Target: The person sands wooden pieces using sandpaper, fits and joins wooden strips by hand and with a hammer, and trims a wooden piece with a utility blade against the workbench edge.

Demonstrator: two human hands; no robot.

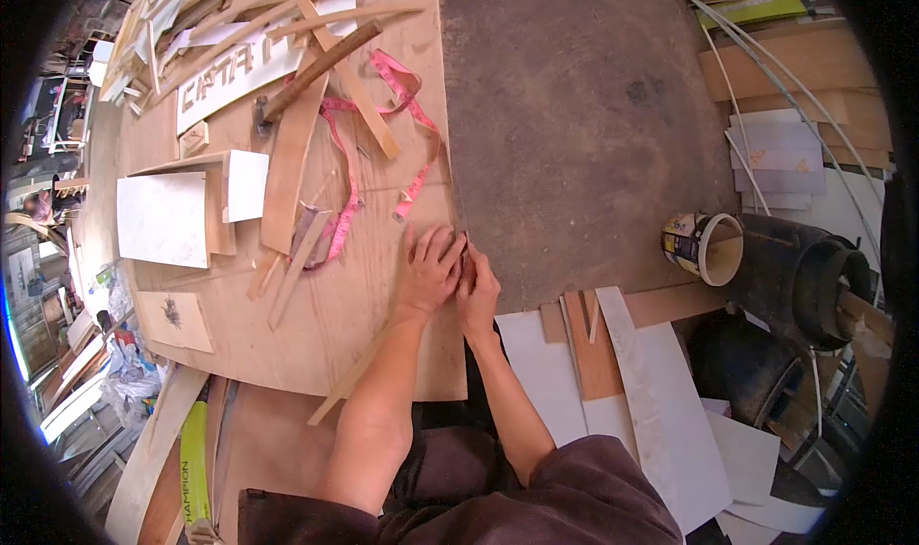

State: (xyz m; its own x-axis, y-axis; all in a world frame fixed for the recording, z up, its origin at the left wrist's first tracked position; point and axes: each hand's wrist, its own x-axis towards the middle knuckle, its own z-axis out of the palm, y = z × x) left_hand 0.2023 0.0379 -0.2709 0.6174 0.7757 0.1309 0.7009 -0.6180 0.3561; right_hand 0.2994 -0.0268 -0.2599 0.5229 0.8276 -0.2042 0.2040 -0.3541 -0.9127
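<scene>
At the right edge of the plywood sheet (383, 306), my left hand (433, 269) lies with bent fingers, its fingertips close against my right hand (477, 285). My right hand is pinched round a small, thin dark thing (466, 243) that pokes up between the two hands; its kind is too small to tell. What the left fingers grip is mostly hidden. A pink measuring tape (347, 186) curls over the plywood just beyond my left hand. A wooden-handled hammer (321, 71) lies farther off across wood strips.
A white box-like piece (163, 220) stands at left, near a small board bearing a heap of nails (172, 311). Wood offcuts (191, 19) pile up at the far left. A tub (720, 248) and black cylinders (799, 277) stand at right. White boards (670, 373) lie below.
</scene>
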